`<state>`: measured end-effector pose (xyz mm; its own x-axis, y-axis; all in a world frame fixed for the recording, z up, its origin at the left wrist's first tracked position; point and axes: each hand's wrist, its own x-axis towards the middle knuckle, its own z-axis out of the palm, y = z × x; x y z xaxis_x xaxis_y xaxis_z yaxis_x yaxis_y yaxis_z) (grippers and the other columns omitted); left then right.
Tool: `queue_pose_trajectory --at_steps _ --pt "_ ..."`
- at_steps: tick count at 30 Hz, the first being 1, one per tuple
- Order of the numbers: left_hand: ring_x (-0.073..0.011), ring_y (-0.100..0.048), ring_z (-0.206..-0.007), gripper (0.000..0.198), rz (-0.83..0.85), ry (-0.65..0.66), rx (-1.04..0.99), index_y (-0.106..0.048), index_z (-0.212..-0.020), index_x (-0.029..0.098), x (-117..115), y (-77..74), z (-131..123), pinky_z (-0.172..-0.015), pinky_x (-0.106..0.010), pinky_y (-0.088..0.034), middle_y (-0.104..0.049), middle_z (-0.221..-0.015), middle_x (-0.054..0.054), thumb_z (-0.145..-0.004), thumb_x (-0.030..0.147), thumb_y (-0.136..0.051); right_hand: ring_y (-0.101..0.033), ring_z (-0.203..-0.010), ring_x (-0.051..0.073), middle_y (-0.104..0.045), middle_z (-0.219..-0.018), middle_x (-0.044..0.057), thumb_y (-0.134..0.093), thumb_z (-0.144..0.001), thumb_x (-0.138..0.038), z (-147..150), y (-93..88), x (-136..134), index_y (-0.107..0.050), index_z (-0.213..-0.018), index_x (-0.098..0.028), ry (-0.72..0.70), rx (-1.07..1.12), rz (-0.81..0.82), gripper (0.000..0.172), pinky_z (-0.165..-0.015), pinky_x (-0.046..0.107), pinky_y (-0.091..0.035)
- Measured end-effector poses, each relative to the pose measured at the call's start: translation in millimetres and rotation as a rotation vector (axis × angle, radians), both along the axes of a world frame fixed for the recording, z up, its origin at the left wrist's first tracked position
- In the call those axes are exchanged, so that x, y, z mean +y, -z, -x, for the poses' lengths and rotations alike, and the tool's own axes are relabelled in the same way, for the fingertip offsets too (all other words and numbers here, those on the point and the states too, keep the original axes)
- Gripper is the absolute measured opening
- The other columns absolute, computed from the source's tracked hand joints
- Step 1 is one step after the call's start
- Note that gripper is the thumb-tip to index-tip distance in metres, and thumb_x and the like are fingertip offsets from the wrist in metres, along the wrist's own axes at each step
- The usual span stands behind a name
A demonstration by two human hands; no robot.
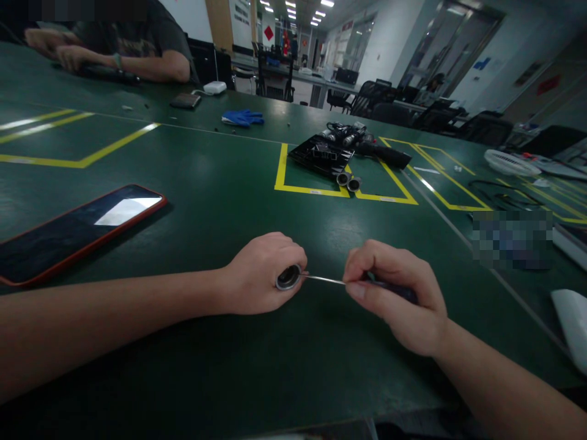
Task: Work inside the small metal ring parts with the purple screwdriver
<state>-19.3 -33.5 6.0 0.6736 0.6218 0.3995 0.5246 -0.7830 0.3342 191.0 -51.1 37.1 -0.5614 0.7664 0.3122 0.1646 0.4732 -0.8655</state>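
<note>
round metal part point(288, 278): small, dark in the middle with a bright rim; it sits low and near us, just above the surface point(206, 171), open face turned toward the right

left hand point(263, 275): grip closed all the way round the part, fingers curled over it, heel of the hand resting on the surface

screwdriver point(323, 280): looks like a thin precision one to us; bright shaft lying nearly level, tip touching the rim of the part; we can't see whether it's seated in anything

right hand point(398, 299): grip pinched shut on the dark handle, thumb on top

doing it well (our take): keep both wrists planted so nothing wobbles; keep the shaft straight in line with whatever the tip sits in; light pressure, small turns from the fingertips, since a slip would jab the left fingers; hold the part low so anything tiny drops onto the surface and doesn't roll off

nearby: phone point(77, 232) in a red case to the left, screen up; farther off, black parts point(323, 154) with two small cylinders point(348, 181) just beside them inside a yellow tape point(279, 168) box; blue glove point(243, 117) beyond; another person point(132, 43) leaning on the far corner

writing: nothing we can read; phone shows only glare; red sign point(268, 32) and the wall boards at the back are too small; one patch on the right is blurred out
</note>
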Motion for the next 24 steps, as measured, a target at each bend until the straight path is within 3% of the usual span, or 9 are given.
queue_pose_trajectory --at_steps 3,9,13,16,24 --pt "-0.0112 -0.050 -0.059 0.012 -0.002 0.005 0.011 -0.052 -0.068 0.015 -0.2 0.1 -0.1 -0.062 -0.025 -0.038 -0.053 -0.062 0.001 -0.079 0.018 -0.050 -0.042 -0.052 0.009 -0.046 -0.058 -0.004 -0.051 -0.073 -0.008 1.9 -0.6 1.5 -0.050 -0.065 -0.017 -0.015 -0.004 0.016 0.012 -0.049 0.024 -0.030" --pt "-0.0108 -0.049 -0.059 0.012 0.012 -0.003 -0.009 -0.053 -0.068 0.015 -0.5 -0.8 0.0 -0.060 -0.024 -0.037 -0.055 -0.064 0.000 -0.079 0.019 -0.052 -0.042 -0.053 0.009 -0.048 -0.057 -0.004 -0.055 -0.072 -0.012 3.1 13.5 12.7 -0.054 -0.067 -0.017 0.004 0.226 0.337 0.006 -0.048 0.024 -0.029" --pt "-0.0111 -0.049 -0.059 0.011 0.004 -0.002 0.003 -0.053 -0.068 0.015 0.9 -0.1 0.7 -0.058 -0.024 -0.036 -0.056 -0.065 0.000 -0.078 0.018 -0.051 -0.042 -0.051 0.009 -0.048 -0.056 -0.004 -0.055 -0.071 -0.012 3.7 16.8 15.3 -0.054 -0.067 -0.016 -0.008 0.278 0.402 0.006 -0.048 0.023 -0.028" --pt "-0.0112 -0.049 -0.058 0.012 0.004 0.009 0.018 -0.053 -0.068 0.015 1.3 -0.1 0.8 -0.058 -0.025 -0.036 -0.056 -0.064 0.000 -0.078 0.019 -0.050 -0.041 -0.051 0.009 -0.047 -0.056 -0.004 -0.055 -0.070 -0.013 3.8 13.2 13.3 -0.053 -0.066 -0.016 0.004 0.243 0.349 0.006 -0.047 0.023 -0.028" --pt "-0.0116 -0.048 -0.058 0.013 0.018 -0.009 0.027 -0.053 -0.066 0.016 2.2 0.4 1.1 -0.058 -0.025 -0.037 -0.055 -0.062 0.000 -0.078 0.020 -0.050 -0.041 -0.050 0.008 -0.045 -0.057 -0.003 -0.050 -0.072 -0.009 3.3 -1.7 4.2 -0.049 -0.066 -0.017 -0.034 0.016 -0.069 0.011 -0.047 0.024 -0.031"
